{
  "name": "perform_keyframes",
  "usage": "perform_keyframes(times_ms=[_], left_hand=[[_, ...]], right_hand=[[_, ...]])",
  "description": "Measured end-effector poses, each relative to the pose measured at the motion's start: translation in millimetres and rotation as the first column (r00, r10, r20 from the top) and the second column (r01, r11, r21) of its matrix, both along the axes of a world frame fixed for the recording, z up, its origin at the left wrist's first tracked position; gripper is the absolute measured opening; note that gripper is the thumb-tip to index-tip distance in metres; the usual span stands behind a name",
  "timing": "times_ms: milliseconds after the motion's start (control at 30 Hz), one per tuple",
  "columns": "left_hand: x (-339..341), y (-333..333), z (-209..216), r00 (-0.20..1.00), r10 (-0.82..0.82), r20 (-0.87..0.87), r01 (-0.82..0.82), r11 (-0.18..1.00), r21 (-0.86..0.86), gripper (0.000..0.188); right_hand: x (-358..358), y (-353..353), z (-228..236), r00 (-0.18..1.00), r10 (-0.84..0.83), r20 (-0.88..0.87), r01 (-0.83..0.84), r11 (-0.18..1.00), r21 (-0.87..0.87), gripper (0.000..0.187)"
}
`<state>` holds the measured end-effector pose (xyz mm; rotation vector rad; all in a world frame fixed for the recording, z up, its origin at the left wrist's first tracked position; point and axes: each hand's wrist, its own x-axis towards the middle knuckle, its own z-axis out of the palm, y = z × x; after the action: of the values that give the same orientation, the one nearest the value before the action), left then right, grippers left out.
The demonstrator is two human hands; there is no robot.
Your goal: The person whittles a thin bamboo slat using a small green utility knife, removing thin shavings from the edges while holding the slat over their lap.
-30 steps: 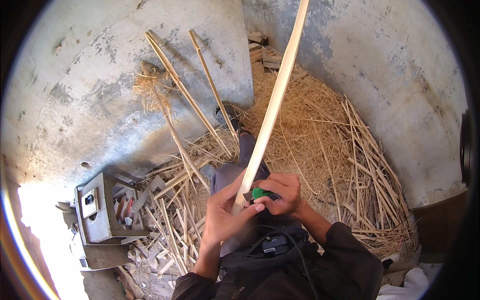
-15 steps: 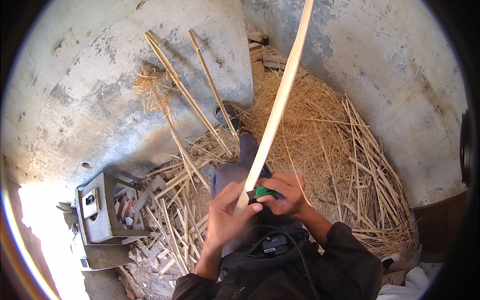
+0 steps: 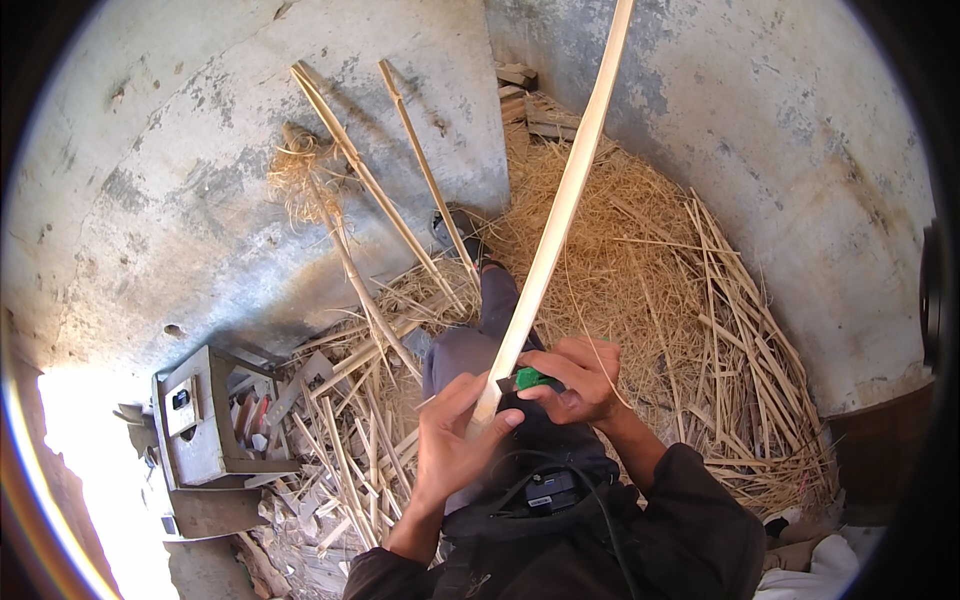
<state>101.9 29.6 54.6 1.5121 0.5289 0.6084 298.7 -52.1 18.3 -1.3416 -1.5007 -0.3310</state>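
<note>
A long pale bamboo strip (image 3: 560,215) slants up from my lap and runs out past the top edge. My left hand (image 3: 452,425) grips its lower end, thumb on the near side and fingers behind. In my right hand (image 3: 577,380) is a small tool, its green part (image 3: 531,378) showing between the fingers. A dark flat piece (image 3: 505,390), which looks like a blade, lies against the strip just by my left thumb. One thin bamboo sliver (image 3: 590,340) arches up beside my right hand. The rest of the tool is hidden by my fingers.
Shavings (image 3: 620,250) cover the floor ahead, with bundled thin sticks (image 3: 745,370) at the right. Bamboo poles (image 3: 375,190) lean on the worn wall (image 3: 180,150). A small wooden cabinet (image 3: 205,420) stands at the left, near split bamboo pieces (image 3: 350,460).
My right hand has shifted slightly to the right, with the green tool in it. The strip has tilted very little; my left hand keeps its hold at the same place.
</note>
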Motion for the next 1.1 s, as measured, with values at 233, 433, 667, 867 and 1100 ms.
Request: perform_keyframes(times_ms=[233,433,667,867,1100], left_hand=[[-3.8,2.1,-1.3,1.0,0.007,-0.006,-0.007,1.0,0.004,0.05],[-8.3,4.2,-12.9,1.0,-0.027,0.014,0.026,0.994,0.106,0.048],[-12.4,2.7,-11.3,1.0,-0.012,-0.018,0.013,0.997,0.079,0.045],[-13.0,3.2,-11.9,1.0,-0.006,-0.008,0.006,0.997,0.079,0.045],[-16.3,4.8,-11.8,1.0,-0.012,-0.018,0.013,0.998,0.062,0.045]], right_hand=[[-2.2,2.5,-0.5,1.0,-0.016,0.018,0.015,1.0,0.015,0.035],[0.6,1.9,-3.8,0.999,-0.021,0.024,0.021,1.0,0.021,0.036],[-0.9,2.6,-0.8,0.998,-0.026,0.05,0.024,0.999,0.029,0.038],[-0.5,2.7,1.2,0.997,-0.033,0.074,0.033,0.999,0.002,0.039],[-2.9,4.3,1.5,0.997,-0.028,0.069,0.027,1.0,0.012,0.039]])
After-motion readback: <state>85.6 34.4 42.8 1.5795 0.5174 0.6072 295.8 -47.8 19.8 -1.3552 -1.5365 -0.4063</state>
